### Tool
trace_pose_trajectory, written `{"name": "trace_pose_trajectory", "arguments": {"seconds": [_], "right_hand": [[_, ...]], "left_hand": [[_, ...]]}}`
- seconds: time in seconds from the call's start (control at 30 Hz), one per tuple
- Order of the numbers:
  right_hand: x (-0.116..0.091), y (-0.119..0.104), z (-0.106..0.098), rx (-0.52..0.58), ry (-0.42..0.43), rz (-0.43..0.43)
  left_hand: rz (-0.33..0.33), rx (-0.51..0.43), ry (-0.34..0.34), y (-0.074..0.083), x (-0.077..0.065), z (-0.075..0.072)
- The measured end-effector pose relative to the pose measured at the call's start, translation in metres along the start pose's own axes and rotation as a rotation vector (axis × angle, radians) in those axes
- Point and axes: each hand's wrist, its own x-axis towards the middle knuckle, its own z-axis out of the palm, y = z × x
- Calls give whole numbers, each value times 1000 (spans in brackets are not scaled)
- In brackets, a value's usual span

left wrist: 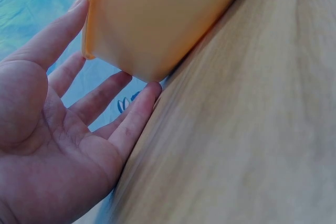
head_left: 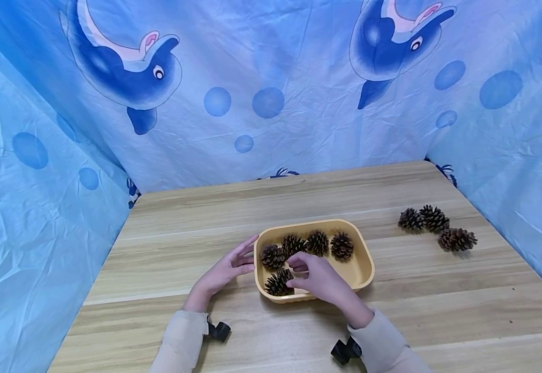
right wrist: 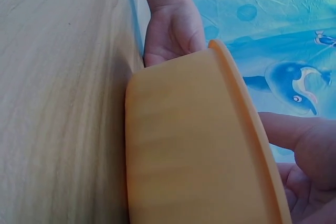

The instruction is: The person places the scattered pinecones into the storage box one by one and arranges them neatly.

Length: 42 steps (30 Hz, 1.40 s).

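A yellow plastic tray (head_left: pixel 366 259) with rounded corners stands on the table and holds several brown pine cones (head_left: pixel 341 246). My left hand (head_left: pixel 224 270) is at the tray's left side, its fingers spread and the fingertips against the wall, as the left wrist view also shows. Over the tray's near half is my right hand (head_left: pixel 323 278), its fingers and thumb bent and apart with a gap between them. The thumb tip is right at the near-left pine cone (head_left: pixel 278 283). In the right wrist view the tray wall (right wrist: pixel 184 140) hides most of the fingers.
Three more pine cones (head_left: pixel 457 240) lie grouped on the right side of the wooden table (head_left: pixel 182 217). Blue curtains (head_left: pixel 252 52) printed with dolphins hang behind the table and at both sides. Small black devices (head_left: pixel 219 331) are strapped at both wrists.
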Motion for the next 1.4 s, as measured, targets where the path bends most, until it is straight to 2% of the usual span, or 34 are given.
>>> {"name": "trace_pose_trajectory", "arguments": {"seconds": [0.27, 0.4, 0.77, 1.1, 1.4], "right_hand": [[-3, 0, -9, 59, -8, -7], [-4, 0, -14, 57, -15, -37], [-10, 3, -32, 34, 9, -28], [-15, 10, -52, 58, 26, -89], [-20, 16, -70, 48, 55, -64]], "left_hand": [[3, 6, 0, 1, 0, 0], [4, 0, 0, 1, 0, -1], [11, 4, -2, 2, 0, -1], [15, 1, -8, 2, -1, -1], [15, 7, -7, 2, -1, 0]]}}
